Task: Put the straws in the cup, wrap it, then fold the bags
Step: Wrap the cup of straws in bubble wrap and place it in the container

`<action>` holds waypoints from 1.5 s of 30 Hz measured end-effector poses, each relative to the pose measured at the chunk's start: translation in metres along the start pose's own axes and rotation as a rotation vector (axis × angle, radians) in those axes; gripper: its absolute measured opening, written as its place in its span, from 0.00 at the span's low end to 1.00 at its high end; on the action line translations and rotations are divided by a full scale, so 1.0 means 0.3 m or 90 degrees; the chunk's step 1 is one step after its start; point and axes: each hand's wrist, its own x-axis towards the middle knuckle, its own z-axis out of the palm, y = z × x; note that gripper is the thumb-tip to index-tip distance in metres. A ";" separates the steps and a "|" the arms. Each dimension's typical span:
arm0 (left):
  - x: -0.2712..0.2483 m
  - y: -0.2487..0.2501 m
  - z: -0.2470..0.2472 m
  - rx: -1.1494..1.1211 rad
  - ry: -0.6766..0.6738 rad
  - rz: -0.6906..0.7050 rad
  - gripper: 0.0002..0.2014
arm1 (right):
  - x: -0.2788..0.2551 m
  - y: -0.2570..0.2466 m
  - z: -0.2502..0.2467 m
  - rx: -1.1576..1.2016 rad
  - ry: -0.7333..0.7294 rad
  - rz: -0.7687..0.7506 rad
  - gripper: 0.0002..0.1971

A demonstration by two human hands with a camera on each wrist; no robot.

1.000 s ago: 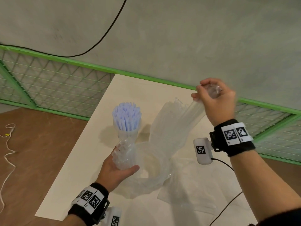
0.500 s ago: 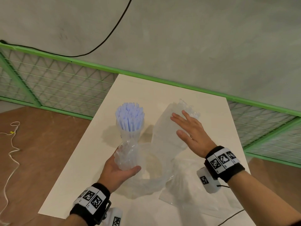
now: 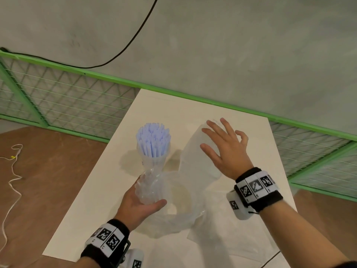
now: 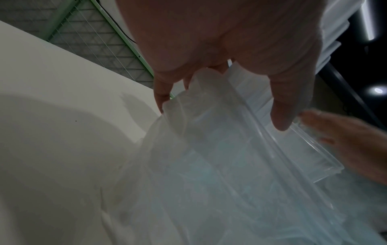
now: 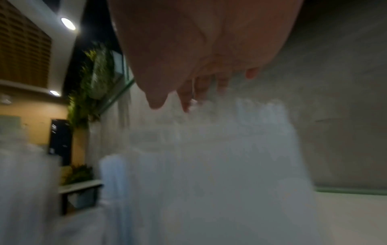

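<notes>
Left hand [image 3: 139, 205] grips bagged cup [image 3: 152, 182] of straws [image 3: 153, 140] (upright); right hand [image 3: 225, 149], fingers spread, flat on standing clear bag [image 3: 195, 161] just right.

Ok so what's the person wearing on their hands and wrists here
Both hands are bare, no gloves. The left wrist and right wrist each carry a black band with white tags printed with black square codes. Under each band hangs a small white camera box with its own code tag; a thin black cable trails near the right forearm. A dark sleeve edge shows at the right.
</notes>
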 end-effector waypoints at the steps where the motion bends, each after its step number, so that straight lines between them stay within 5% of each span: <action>1: 0.002 -0.004 -0.002 -0.004 -0.001 -0.003 0.32 | -0.008 -0.049 -0.020 0.044 0.058 -0.015 0.22; 3: 0.007 -0.015 -0.008 -0.012 0.004 -0.009 0.33 | -0.039 -0.160 -0.037 0.144 0.106 -0.085 0.17; 9: 0.015 -0.024 -0.001 -0.017 0.002 0.007 0.34 | -0.100 -0.326 0.053 0.313 -0.250 -0.147 0.42; 13: 0.006 -0.011 0.003 -0.015 -0.009 0.031 0.32 | -0.057 -0.315 0.086 0.444 -0.359 -0.111 0.46; 27: 0.026 -0.010 -0.013 -0.022 0.015 0.063 0.25 | -0.136 -0.334 0.199 0.577 -0.026 0.008 0.13; 31: 0.028 -0.021 -0.008 -0.018 0.010 0.062 0.26 | -0.162 -0.346 0.208 0.614 0.016 0.062 0.13; 34: 0.032 -0.031 -0.006 -0.023 0.008 0.055 0.26 | -0.170 -0.349 0.208 0.581 0.066 0.007 0.15; 40: 0.029 -0.028 -0.004 0.000 0.024 0.058 0.27 | -0.177 -0.313 0.232 0.500 0.102 -0.062 0.04; 45: 0.031 -0.034 -0.009 -0.004 0.026 0.046 0.27 | -0.163 -0.293 0.214 0.536 0.133 0.001 0.05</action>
